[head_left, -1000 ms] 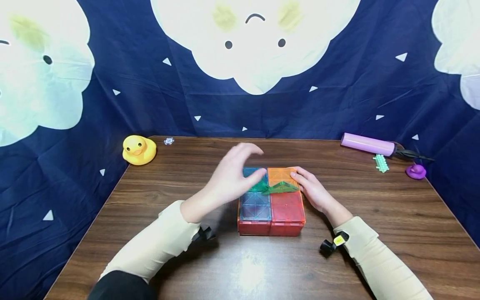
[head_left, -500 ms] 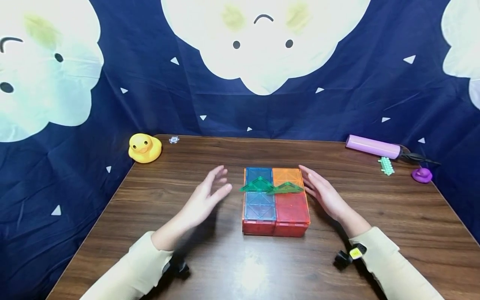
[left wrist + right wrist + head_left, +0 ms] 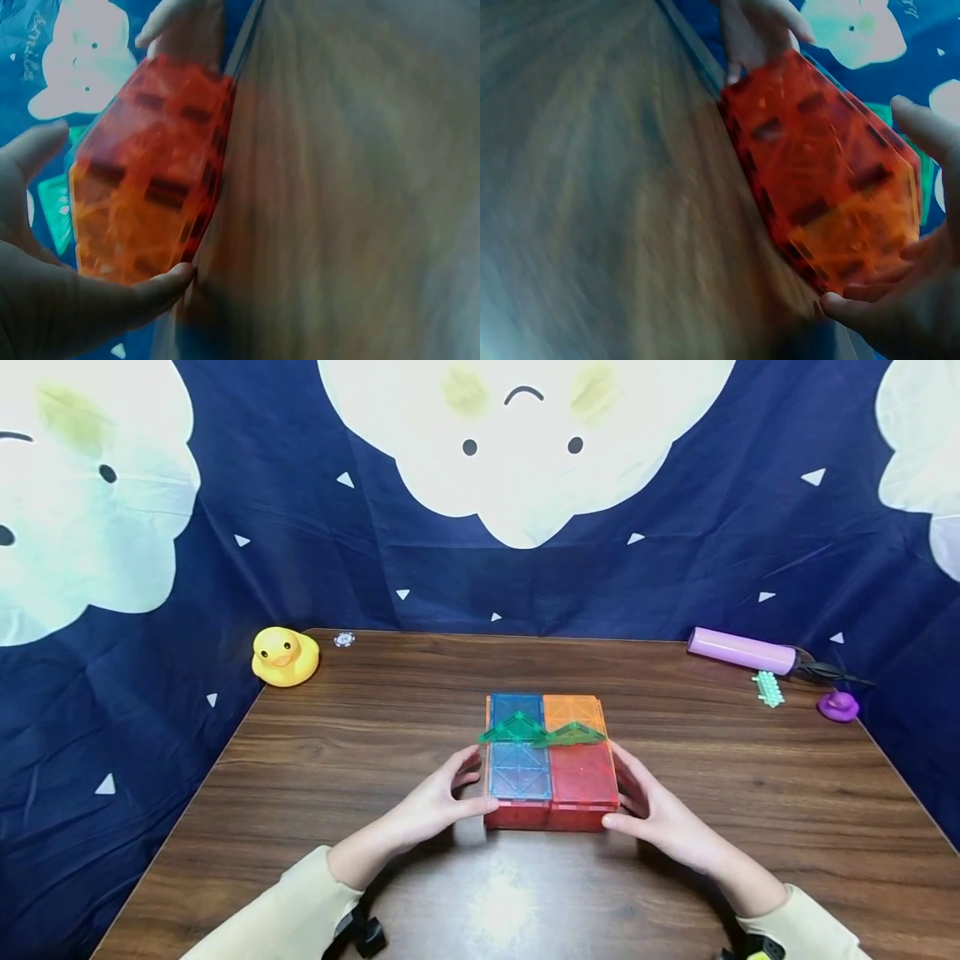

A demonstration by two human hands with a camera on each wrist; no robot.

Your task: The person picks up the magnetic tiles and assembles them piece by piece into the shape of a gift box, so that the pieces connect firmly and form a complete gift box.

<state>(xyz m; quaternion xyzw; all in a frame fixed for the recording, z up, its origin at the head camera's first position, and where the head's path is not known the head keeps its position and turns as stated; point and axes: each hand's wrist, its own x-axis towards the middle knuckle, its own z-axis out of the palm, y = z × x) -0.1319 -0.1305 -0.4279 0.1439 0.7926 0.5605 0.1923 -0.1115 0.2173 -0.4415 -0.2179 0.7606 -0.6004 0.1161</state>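
Both hands clasped the tile box point(image 3: 551, 768) at centre frame, left hand point(image 3: 435, 802) and right hand point(image 3: 660, 818) curled round its near corners. It looked light, rigid and slick, likely to split at its seams. The low side walls seemed the safest hold.

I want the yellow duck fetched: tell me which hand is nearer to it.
Left. The left hand grips the tile box on its left side, the side toward the duck; the right hand grips the far side.

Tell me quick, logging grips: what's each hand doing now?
Left hand: grips the tile box at its left side.
Right hand: grips the box's right side.
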